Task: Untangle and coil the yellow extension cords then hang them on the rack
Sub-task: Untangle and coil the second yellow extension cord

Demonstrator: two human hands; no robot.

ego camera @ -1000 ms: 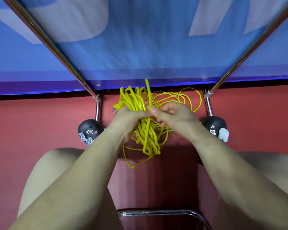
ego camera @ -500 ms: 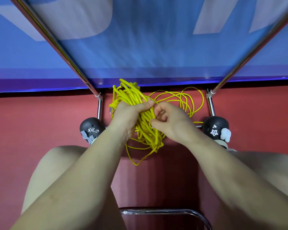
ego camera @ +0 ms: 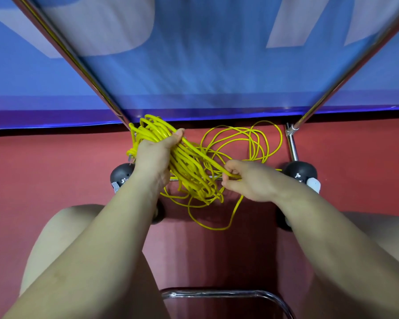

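Observation:
A thick coil of yellow extension cord [ego camera: 189,164] hangs in front of me, and my left hand [ego camera: 156,155] grips it round its upper part. A plug end pokes out at the coil's left side. My right hand [ego camera: 247,180] pinches a strand that runs from the coil down to the right. More yellow cord [ego camera: 247,141] lies in loose loops on the red floor behind my right hand, and a slack loop [ego camera: 214,224] hangs below the coil. The rack's chrome poles [ego camera: 83,63] slant up at left and right.
The rack's frame stands on black caster wheels [ego camera: 300,171] at left and right, joined by a low chrome bar. A blue banner [ego camera: 205,65] covers the wall behind. My bare knees are below, with a chrome stool rail [ego camera: 217,293] between them on the red floor [ego camera: 44,171].
My right hand has moved away from my left, down and to the right, drawing one strand out of the coil. The left hand has kept its grip on the bundle.

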